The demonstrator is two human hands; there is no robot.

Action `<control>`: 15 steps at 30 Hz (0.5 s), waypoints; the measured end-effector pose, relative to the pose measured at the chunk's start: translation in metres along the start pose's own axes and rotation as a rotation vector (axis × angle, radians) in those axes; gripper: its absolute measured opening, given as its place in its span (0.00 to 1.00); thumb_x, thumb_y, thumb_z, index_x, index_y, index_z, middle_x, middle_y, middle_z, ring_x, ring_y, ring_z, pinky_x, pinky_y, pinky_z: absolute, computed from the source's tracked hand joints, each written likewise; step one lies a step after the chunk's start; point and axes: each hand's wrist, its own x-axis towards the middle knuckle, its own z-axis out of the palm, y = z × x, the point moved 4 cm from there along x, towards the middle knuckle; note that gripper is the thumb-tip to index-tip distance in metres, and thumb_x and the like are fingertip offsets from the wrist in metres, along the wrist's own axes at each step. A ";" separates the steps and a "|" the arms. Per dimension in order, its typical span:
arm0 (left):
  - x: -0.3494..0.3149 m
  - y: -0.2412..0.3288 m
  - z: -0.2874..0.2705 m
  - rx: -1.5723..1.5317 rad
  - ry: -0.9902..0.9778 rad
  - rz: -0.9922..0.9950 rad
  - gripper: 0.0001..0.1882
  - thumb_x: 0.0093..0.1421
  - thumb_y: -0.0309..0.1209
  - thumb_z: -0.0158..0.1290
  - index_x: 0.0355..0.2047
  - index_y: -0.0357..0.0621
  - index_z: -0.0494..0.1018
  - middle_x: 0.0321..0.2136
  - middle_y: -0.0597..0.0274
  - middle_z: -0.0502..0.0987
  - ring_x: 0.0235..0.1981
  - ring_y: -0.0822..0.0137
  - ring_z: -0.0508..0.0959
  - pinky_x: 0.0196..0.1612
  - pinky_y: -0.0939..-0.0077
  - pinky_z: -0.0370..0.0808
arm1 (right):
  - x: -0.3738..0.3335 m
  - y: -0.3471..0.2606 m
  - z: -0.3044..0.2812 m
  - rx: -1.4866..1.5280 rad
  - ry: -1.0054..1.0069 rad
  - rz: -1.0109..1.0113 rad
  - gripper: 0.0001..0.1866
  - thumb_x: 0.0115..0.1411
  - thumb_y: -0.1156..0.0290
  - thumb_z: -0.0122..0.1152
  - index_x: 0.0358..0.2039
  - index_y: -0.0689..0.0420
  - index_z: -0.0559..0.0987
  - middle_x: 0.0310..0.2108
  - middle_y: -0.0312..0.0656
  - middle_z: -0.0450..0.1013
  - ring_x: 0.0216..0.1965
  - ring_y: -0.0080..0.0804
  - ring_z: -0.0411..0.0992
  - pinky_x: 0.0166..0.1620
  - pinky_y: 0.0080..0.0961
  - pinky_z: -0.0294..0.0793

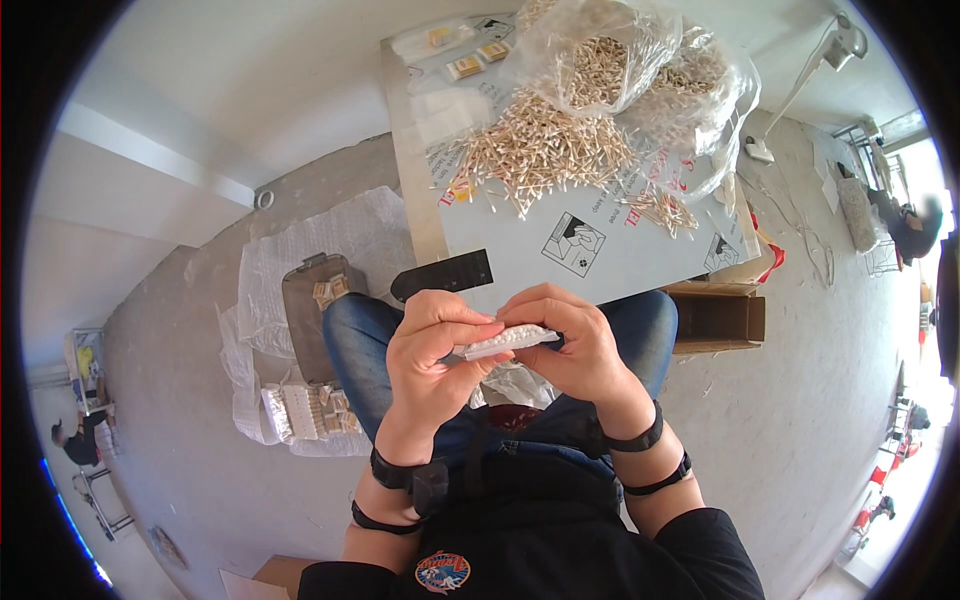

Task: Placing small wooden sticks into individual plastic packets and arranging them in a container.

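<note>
Over my lap, both hands grip a small clear pack of cotton swabs (pixel 508 342), its row of white tips facing up. My left hand (pixel 432 348) pinches the left end between thumb and fingers. The right end is held the same way by my right hand (pixel 578 345), its fingertips along the upper edge. Beyond them, a big heap of loose cotton swabs (pixel 545 150) covers the far part of the table (pixel 520 245). A dark flat strip (pixel 443 275) lies at the table's near left corner, close to my left hand.
Clear plastic bags (pixel 695 115) of swabs stand at the table's far right, and small packs (pixel 466 67) lie far left. A grey bin (pixel 308 325) and stacked swab packs (pixel 310 408) sit on plastic sheeting at my left. An open cardboard box (pixel 712 320) stands right.
</note>
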 end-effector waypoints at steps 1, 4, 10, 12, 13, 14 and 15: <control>-0.001 -0.001 0.000 0.013 -0.008 0.009 0.14 0.43 0.26 0.71 0.32 0.42 0.82 0.35 0.64 0.78 0.38 0.67 0.75 0.39 0.75 0.73 | 0.000 0.000 0.000 -0.010 -0.008 -0.021 0.18 0.43 0.85 0.71 0.37 0.60 0.81 0.39 0.42 0.78 0.38 0.33 0.79 0.39 0.25 0.77; 0.000 -0.003 0.002 -0.010 -0.027 -0.019 0.16 0.44 0.27 0.70 0.35 0.42 0.81 0.36 0.63 0.77 0.39 0.65 0.76 0.40 0.75 0.73 | -0.001 0.001 -0.001 -0.022 -0.008 -0.046 0.18 0.43 0.84 0.71 0.37 0.60 0.81 0.38 0.42 0.78 0.38 0.33 0.79 0.39 0.24 0.77; 0.005 0.001 0.005 -0.053 -0.008 -0.102 0.19 0.44 0.28 0.70 0.38 0.42 0.80 0.40 0.61 0.77 0.40 0.64 0.76 0.42 0.74 0.74 | -0.001 0.001 -0.002 -0.023 -0.004 -0.027 0.18 0.42 0.86 0.70 0.37 0.60 0.81 0.37 0.41 0.78 0.38 0.33 0.78 0.39 0.24 0.77; 0.003 -0.001 0.004 -0.040 -0.040 -0.085 0.19 0.44 0.28 0.71 0.38 0.42 0.80 0.41 0.61 0.76 0.41 0.65 0.76 0.43 0.74 0.74 | 0.000 0.001 0.000 -0.040 -0.005 -0.040 0.19 0.42 0.87 0.69 0.37 0.60 0.81 0.37 0.41 0.78 0.38 0.33 0.78 0.39 0.24 0.77; 0.001 -0.002 0.004 -0.009 -0.071 -0.078 0.19 0.43 0.28 0.71 0.38 0.42 0.80 0.41 0.60 0.76 0.42 0.65 0.77 0.43 0.74 0.74 | 0.001 0.000 0.001 -0.039 0.017 -0.074 0.19 0.42 0.86 0.70 0.37 0.59 0.81 0.38 0.41 0.78 0.37 0.33 0.78 0.36 0.24 0.77; 0.000 -0.003 0.004 0.022 -0.101 -0.070 0.19 0.43 0.28 0.71 0.37 0.43 0.81 0.42 0.60 0.76 0.42 0.65 0.77 0.43 0.74 0.74 | 0.002 -0.001 0.001 -0.037 0.039 -0.108 0.19 0.43 0.85 0.71 0.38 0.59 0.81 0.38 0.41 0.77 0.35 0.33 0.78 0.33 0.24 0.77; -0.001 -0.004 0.003 0.023 -0.101 -0.070 0.19 0.43 0.28 0.71 0.37 0.43 0.81 0.42 0.60 0.76 0.42 0.65 0.77 0.43 0.74 0.74 | 0.001 -0.001 0.000 -0.037 0.039 -0.109 0.19 0.43 0.85 0.71 0.38 0.59 0.81 0.38 0.41 0.77 0.35 0.33 0.78 0.33 0.24 0.77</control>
